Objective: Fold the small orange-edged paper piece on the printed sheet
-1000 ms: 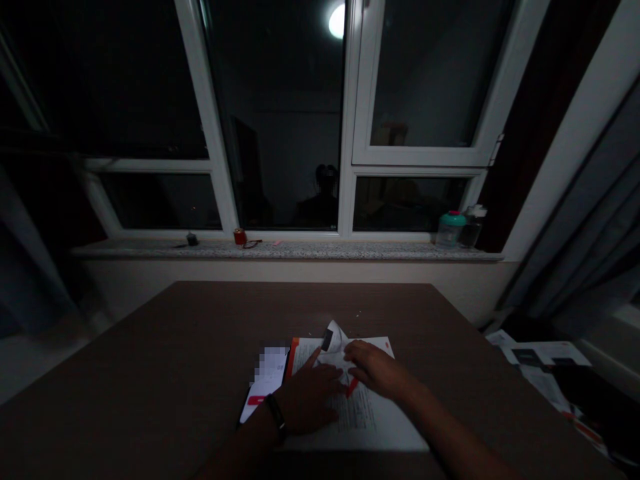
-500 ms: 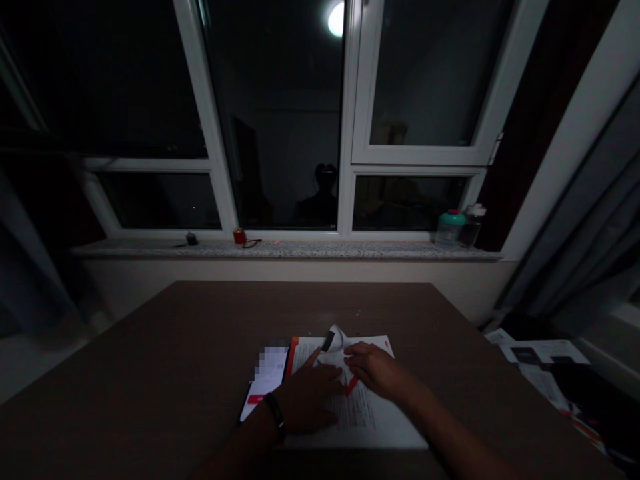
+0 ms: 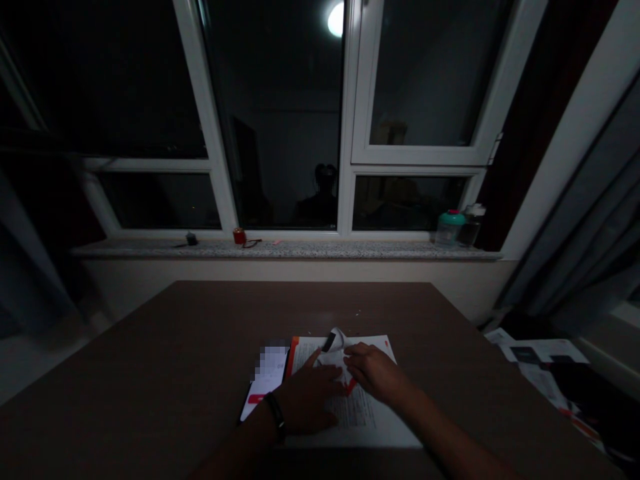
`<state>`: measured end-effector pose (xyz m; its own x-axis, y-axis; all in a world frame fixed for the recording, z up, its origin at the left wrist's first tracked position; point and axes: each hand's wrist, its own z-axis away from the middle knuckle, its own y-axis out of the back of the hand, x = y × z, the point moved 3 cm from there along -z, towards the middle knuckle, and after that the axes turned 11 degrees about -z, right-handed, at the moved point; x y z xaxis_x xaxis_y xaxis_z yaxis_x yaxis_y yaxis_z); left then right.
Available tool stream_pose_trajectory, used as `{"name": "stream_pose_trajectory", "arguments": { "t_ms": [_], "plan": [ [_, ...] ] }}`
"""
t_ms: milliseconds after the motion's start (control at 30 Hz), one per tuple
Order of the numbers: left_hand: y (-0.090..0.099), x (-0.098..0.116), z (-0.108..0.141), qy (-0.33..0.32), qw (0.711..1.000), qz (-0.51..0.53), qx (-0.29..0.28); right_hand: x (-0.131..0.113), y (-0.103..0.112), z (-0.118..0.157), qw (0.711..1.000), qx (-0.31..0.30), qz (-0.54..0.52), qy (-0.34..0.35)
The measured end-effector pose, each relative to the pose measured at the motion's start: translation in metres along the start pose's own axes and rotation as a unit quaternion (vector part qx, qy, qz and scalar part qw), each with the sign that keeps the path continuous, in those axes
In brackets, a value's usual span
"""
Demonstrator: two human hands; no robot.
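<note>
A printed sheet or booklet (image 3: pixel 380 423) with an orange left edge lies near the front of the dark table. On top of it is a partly folded piece of paper (image 3: pixel 337 340) with a dark patch and red parts, its far tip raised. My left hand (image 3: pixel 310 397), with a black band at the wrist, lies spread over the papers, fingers apart. My right hand (image 3: pixel 373 370) has its fingers bent together at the folded paper's right side, pinching it. A lit phone (image 3: pixel 265 383) lies left of the sheet, beside my left wrist.
The brown table (image 3: pixel 200 333) reaches to the wall below a window. On the sill (image 3: pixel 310 250) stand a small dark item, a red container (image 3: pixel 239 236) and two bottles, one with a green lid (image 3: pixel 451 220). More papers (image 3: pixel 540 353) lie beyond the table's right edge.
The raised tip of the folded paper has dropped very slightly. My right forearm has shifted a little; both hands stay at nearly the same places.
</note>
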<state>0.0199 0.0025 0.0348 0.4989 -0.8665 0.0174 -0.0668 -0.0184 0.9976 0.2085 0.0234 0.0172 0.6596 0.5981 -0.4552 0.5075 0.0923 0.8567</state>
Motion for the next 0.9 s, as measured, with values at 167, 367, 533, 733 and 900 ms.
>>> {"name": "stream_pose_trajectory", "arguments": {
  "t_ms": [167,367,533,733,900],
  "plan": [
    [-0.001,-0.001,0.000,-0.001,1.000,0.002,-0.007,-0.003,0.000,-0.001,1.000,0.008,0.009,-0.009],
    [-0.005,-0.003,0.001,-0.008,1.000,-0.001,-0.005,-0.006,0.000,0.000,1.000,0.007,-0.001,-0.012],
    [-0.008,-0.004,0.002,-0.007,1.000,0.006,0.001,-0.006,-0.001,0.001,1.000,0.007,-0.014,-0.016],
    [-0.008,-0.004,0.002,-0.006,1.000,0.021,0.007,-0.010,0.002,0.004,0.999,0.006,-0.021,-0.029],
    [-0.005,-0.003,0.003,-0.001,1.000,0.022,0.011,-0.012,0.005,0.008,1.000,-0.005,-0.019,-0.023]
  ]
}}
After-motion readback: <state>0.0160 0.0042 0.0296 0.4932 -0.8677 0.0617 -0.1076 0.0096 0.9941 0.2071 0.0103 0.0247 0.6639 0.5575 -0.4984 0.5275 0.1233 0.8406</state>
